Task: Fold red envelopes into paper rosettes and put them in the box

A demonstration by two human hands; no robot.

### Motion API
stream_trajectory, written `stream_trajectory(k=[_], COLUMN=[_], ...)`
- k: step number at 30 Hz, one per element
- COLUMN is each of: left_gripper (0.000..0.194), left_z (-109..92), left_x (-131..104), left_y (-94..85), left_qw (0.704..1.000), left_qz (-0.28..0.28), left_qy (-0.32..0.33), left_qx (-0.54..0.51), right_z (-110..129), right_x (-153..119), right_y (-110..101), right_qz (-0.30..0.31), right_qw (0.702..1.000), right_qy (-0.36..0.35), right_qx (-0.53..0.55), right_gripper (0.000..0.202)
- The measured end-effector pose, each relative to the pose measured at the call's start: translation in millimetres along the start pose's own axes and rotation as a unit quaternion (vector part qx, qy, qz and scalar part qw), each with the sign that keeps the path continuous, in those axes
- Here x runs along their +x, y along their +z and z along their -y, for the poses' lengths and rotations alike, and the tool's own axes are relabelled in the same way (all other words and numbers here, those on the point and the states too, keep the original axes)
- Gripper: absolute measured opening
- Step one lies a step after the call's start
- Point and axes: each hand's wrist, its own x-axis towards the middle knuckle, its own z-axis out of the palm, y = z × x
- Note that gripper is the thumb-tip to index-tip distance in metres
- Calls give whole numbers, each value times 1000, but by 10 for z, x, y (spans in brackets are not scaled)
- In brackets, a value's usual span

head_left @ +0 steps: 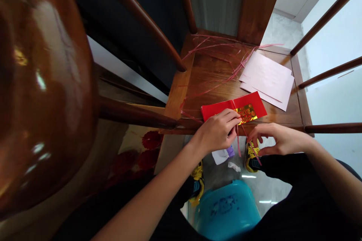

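A stack of red envelopes (251, 102) with gold print lies near the front edge of the wooden seat (212, 67). Pink string crosses its middle, and two ends hang down over the edge. My left hand (222, 128) is closed on the stack and the string at its front side, fingertips beside the gold print. To the right, my right hand (268, 139) is curled with its fingers apart, close to one hanging string end (255, 152); whether it touches that string I cannot tell.
White papers (267, 77) lie at the seat's right. Loose pink strings (234, 71) spread across its back and middle. Wooden spindles (144, 19) rise around the seat. Below are a blue plastic stool (227, 211), paper scraps (220, 156) on the floor and yellow shoes.
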Motion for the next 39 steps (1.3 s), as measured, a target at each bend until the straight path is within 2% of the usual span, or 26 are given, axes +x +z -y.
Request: stream_trajectory(k=[2,5,9,12,14,16,20,26,31,39], left_gripper=[27,21,12,11,11,12,13,8,9,10], left_z=[-6,13,29,19,16,20,28,19,27,20], left_x=[-19,-41,-57,-61,-63,-64,-56,-39,-49,-38], left_y=[2,27,71,90,93,90,92,138,145,159], left_qw=[1000,1000,998,996,996,997,998,999,998,997], left_qz=[-3,-7,-28,-39,-35,-24,-25,-49,-55,-62], left_qy=[1,10,36,42,37,34,22,-7,-4,-12], left_qx=[5,16,46,69,76,71,43,-8,-19,-45], right_z=[-54,-189,-328,-355,-359,-363,-383,-391,-338,-361], right_x=[-66,-62,66,142,167,183,203,199,226,302], right_y=[-48,36,288,408,441,457,512,651,707,742], right_qz=[-32,-78,-139,-186,-214,-247,-295,-309,-327,-327], right_qw=[999,981,929,890,884,890,881,857,835,841], right_qy=[-8,-54,-147,-193,-198,-188,-190,-237,-266,-272], right_qx=[-40,-171,-311,-369,-365,-334,-318,-337,-354,-334], right_gripper=[35,30,8,21,19,9,19,27,23,23])
